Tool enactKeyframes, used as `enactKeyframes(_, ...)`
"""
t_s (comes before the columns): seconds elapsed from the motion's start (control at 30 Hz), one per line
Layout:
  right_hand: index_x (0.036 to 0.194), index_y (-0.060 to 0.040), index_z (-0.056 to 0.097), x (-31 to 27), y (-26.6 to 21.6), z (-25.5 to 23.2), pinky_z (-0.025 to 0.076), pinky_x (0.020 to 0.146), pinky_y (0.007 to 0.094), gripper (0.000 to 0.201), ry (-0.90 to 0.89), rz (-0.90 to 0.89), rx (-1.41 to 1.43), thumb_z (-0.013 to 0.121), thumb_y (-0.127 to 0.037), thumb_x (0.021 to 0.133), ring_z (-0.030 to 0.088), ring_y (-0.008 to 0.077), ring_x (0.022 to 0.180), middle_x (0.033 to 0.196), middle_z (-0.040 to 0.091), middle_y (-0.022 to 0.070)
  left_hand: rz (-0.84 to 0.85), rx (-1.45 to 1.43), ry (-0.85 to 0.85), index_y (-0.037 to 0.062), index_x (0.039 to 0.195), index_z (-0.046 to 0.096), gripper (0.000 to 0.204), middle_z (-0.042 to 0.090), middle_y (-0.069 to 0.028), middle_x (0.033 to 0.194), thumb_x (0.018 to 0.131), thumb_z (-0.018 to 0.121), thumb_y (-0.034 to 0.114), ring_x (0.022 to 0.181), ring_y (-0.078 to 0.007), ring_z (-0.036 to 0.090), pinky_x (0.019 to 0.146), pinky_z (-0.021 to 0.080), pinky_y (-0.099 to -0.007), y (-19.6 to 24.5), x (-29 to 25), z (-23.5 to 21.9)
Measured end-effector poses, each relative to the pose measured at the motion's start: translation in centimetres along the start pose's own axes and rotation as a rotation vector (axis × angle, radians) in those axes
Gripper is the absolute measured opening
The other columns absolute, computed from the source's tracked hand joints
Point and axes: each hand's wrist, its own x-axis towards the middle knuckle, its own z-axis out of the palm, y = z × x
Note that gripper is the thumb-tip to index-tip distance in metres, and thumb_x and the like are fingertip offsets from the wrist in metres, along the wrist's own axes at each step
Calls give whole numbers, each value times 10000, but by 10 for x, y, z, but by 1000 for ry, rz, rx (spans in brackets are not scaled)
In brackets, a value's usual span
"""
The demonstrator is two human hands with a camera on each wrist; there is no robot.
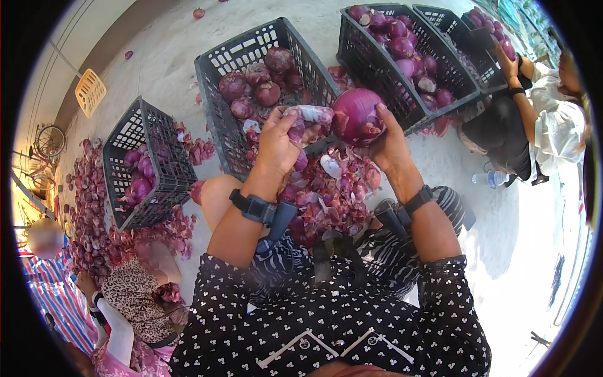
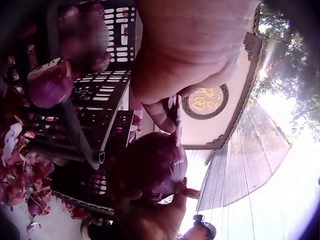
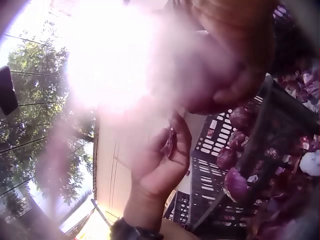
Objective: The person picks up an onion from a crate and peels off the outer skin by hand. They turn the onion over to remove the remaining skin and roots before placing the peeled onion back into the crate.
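My right hand [image 1: 392, 147] holds a large, glossy red onion [image 1: 357, 116], fingers and thumb curled at its right side. To the left of it, my left hand [image 1: 276, 141] pinches a strip of papery onion skin [image 1: 314, 115] that reaches to the onion's left side. The left wrist view shows the left fingers at the top of the onion [image 2: 150, 165] and the right hand [image 2: 157, 217] gripping below. In the right wrist view, glare washes out part of the onion, while the left hand [image 3: 162, 172] grips dry skin. Loose peelings [image 1: 333, 188] heap beneath both hands.
A black crate [image 1: 207, 94] with several onions stands ahead. Another crate [image 1: 348, 56] of shiny onions is at right, a smaller crate [image 1: 116, 151] at left. Many onions [image 1: 85, 188] lie on the floor. A bottle [image 1: 493, 179] and a seated person [image 1: 553, 125] are at right.
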Motion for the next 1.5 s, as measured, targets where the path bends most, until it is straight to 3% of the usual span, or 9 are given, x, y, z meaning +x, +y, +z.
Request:
enactKeyframes(0.23, 1257, -135, 460, 4, -14, -8, 486, 749, 493, 623, 139, -96, 169, 578, -547, 805, 569, 303, 1042, 1188, 545, 114, 69, 106, -25, 50, 1036, 533, 172, 624, -78, 1011, 865, 541, 43, 975, -221, 608, 856, 500, -396, 20, 2, -9)
enactKeyframes(0.3, 1239, -131, 473, 6, -15, -14, 488, 744, 493, 608, 147, -94, 182, 577, -545, 806, 575, 296, 1025, 1187, 545, 114, -89, 871, -421, 31, 1109, 530, 273, 627, -74, 1045, 848, 591, 84, 984, -187, 596, 886, 470, -343, 24, -5, 1)
enactKeyframes(0.37, 1217, -132, 485, 2, -18, -11, 503, 725, 498, 586, 166, -117, 124, 568, -546, 811, 594, 290, 980, 1176, 548, 110, -299, 758, -633, 13, 1173, 513, 375, 613, -77, 1088, 840, 631, 136, 1006, -164, 574, 890, 452, -300, 12, -6, 5)
enactKeyframes(0.57, 1250, -93, 423, -3, -2, -5, 559, 635, 451, 613, 133, -150, 27, 669, -420, 793, 619, 258, 924, 1134, 549, 132, -42, 860, -229, 2, 1285, 409, 531, 544, -123, 1186, 860, 638, 222, 1044, -181, 550, 844, 480, -317, -6, -6, 15)
enactKeyframes(0.83, 1341, 13, 294, -20, 3, 14, 558, 501, 330, 798, 129, -154, -228, 697, -383, 779, 652, 233, 797, 1099, 555, 170, 51, 946, -149, -15, 1234, 421, 467, 564, -155, 1109, 842, 621, 141, 926, -164, 586, 685, 519, -269, -10, -10, 14)
enactKeyframes(0.97, 1324, 17, 317, -22, 1, 13, 548, 468, 327, 767, 119, -138, -219, 692, -379, 784, 652, 234, 795, 1080, 564, 167, 62, 874, -116, -31, 1159, 476, 435, 608, -151, 1006, 785, 651, 104, 926, -172, 579, 805, 469, -301, -14, -8, 11)
enactKeyframes(1.03, 1281, -35, 385, -24, 0, 13, 557, 656, 451, 648, 106, -90, -216, 645, -393, 809, 582, 257, 915, 1143, 515, 141, 64, 871, -118, -30, 1152, 477, 431, 608, -147, 999, 781, 649, 102, 922, -169, 577, 803, 467, -301, -13, -7, 11)
enactKeyframes(1.13, 1304, 9, 344, -18, 6, 9, 551, 511, 328, 734, 110, -201, -235, 703, -360, 781, 649, 225, 772, 1069, 566, 164, 58, 952, -172, -25, 1186, 427, 408, 562, -158, 1068, 824, 588, 71, 881, -167, 596, 660, 544, -289, -13, -7, 10)
enactKeyframes(1.5, 1293, -45, 377, -28, 0, 16, 555, 548, 364, 672, 102, -105, -183, 663, -405, 803, 631, 241, 860, 1104, 559, 136, 76, 814, -88, -18, 1107, 476, 351, 590, -148, 994, 773, 569, 33, 863, -152, 580, 726, 494, -269, -14, -10, 13)
